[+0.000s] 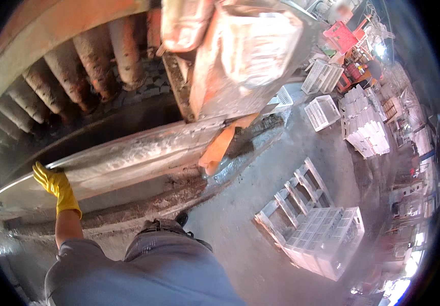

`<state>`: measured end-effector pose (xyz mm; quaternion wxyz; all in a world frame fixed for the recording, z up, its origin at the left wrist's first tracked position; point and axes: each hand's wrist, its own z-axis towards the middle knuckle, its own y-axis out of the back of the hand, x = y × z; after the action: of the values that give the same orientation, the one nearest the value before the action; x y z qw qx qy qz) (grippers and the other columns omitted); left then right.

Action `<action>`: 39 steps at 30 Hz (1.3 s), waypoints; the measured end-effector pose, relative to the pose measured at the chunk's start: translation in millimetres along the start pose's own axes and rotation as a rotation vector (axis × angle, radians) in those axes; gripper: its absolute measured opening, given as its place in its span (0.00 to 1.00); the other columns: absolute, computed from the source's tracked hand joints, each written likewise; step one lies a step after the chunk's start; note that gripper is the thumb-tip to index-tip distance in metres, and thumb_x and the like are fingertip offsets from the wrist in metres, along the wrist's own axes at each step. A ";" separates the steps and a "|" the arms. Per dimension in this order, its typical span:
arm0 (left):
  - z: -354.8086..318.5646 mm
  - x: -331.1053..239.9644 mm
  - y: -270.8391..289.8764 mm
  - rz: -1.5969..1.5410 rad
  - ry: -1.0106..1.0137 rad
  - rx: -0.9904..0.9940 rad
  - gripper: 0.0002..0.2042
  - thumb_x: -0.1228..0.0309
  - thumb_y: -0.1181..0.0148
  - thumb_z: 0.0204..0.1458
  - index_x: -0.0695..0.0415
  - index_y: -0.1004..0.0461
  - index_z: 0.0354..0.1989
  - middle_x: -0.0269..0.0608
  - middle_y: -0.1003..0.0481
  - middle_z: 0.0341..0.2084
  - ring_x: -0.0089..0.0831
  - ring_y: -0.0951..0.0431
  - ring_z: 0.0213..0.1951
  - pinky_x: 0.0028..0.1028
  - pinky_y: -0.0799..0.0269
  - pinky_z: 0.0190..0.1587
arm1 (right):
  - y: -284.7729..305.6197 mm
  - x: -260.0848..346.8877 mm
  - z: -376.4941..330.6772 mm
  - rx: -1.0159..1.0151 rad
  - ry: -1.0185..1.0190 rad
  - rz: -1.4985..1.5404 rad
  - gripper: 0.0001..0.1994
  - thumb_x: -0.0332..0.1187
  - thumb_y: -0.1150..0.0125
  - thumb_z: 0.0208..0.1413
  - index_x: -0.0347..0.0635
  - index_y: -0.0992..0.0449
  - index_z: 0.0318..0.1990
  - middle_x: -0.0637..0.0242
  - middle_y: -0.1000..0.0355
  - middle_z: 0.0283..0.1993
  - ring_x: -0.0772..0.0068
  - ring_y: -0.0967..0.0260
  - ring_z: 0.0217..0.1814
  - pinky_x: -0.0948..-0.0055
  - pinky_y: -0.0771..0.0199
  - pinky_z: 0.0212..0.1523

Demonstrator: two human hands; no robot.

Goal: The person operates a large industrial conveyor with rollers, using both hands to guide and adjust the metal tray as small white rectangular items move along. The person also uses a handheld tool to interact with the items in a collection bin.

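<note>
My left hand [53,182], in a yellow rubber glove, rests at the metal rim [82,158] of a long machine trough. Its fingers are stretched out and apart, with nothing held in them. Beyond the rim, the dark trough bed [123,130] runs under a row of rusty rollers [95,61]. Small grey blocks [146,84] lie between and behind the rollers. Nothing of my right hand shows.
An orange flap [219,149] juts from the trough's side. White plastic crates [322,237] sit on a wooden pallet [281,209] at the right. More crates [323,113], a stack of white slabs [364,122] and a red crate [340,36] stand farther back, near a person [374,69].
</note>
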<state>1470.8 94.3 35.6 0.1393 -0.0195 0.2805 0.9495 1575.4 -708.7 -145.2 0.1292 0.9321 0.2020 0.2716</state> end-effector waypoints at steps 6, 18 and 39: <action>-41.2 16.8 -43.2 0.062 0.242 0.676 0.30 0.66 0.43 0.63 0.57 0.37 0.74 0.56 0.34 0.71 0.53 0.29 0.68 0.43 0.31 0.69 | 60.6 39.2 96.4 0.084 0.188 -0.284 0.18 0.44 0.46 0.70 0.47 0.23 0.60 0.59 0.21 0.58 0.51 0.24 0.59 0.50 0.23 0.56; -303.6 -459.0 124.9 -0.425 -0.473 1.642 0.26 0.53 0.30 0.53 0.57 0.18 0.56 0.60 0.17 0.48 0.55 0.16 0.52 0.47 0.22 0.54 | 270.8 165.1 304.3 -0.050 0.168 0.505 0.06 0.39 0.33 0.64 0.52 0.22 0.41 0.70 0.24 0.33 0.71 0.27 0.29 0.69 0.32 0.24; -135.8 -932.5 -6.1 -1.037 -0.147 0.604 0.30 0.60 0.28 0.60 0.69 0.26 0.65 0.62 0.21 0.59 0.53 0.22 0.63 0.41 0.29 0.67 | 378.3 320.3 378.6 -0.004 0.010 -0.018 0.11 0.44 0.44 0.69 0.50 0.25 0.37 0.69 0.30 0.30 0.64 0.31 0.27 0.60 0.30 0.26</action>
<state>2362.5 -210.3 25.3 0.6025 -0.0478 0.4814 0.6348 2149.6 -950.0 -177.3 0.1324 0.9286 0.2107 0.2754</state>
